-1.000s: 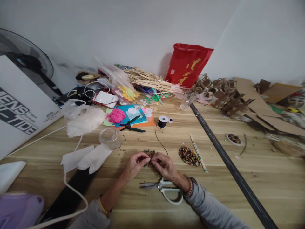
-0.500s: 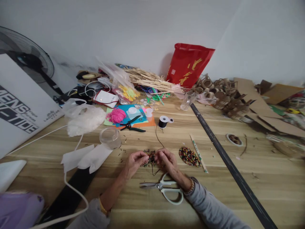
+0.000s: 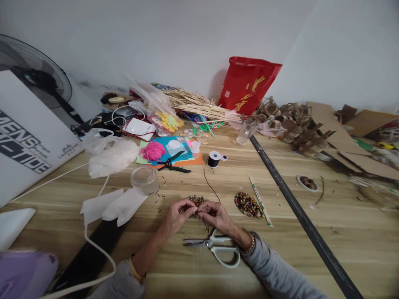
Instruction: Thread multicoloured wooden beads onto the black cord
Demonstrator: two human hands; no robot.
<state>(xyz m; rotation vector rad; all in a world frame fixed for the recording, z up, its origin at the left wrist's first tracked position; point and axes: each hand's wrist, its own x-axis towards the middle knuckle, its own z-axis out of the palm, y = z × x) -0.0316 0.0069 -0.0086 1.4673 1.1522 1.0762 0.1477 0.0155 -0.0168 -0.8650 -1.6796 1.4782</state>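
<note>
My left hand (image 3: 179, 215) and my right hand (image 3: 217, 216) meet at their fingertips, both pinched, just in front of a small heap of mixed-colour beads (image 3: 195, 199). A thin black cord (image 3: 211, 187) runs from a spool (image 3: 214, 159) into my right hand, and a length of it dangles below the fingers. What my left fingertips pinch is too small to make out. White-handled scissors (image 3: 208, 242) lie part-open on the table under my right wrist. To the right rests a coiled string of beads (image 3: 248, 204).
A green-and-white stick (image 3: 260, 201) lies beside the bead string. Left of my hands stand a clear jar (image 3: 144, 179) and white paper (image 3: 102, 205). Black-handled pliers (image 3: 173, 162) and pink yarn (image 3: 152, 151) lie on coloured sheets. A bowl (image 3: 307, 182) sits right.
My hands have come together: the right moved left and slightly down, the left a little right, so the fingertips now meet. The bead heap shows less behind them.
</note>
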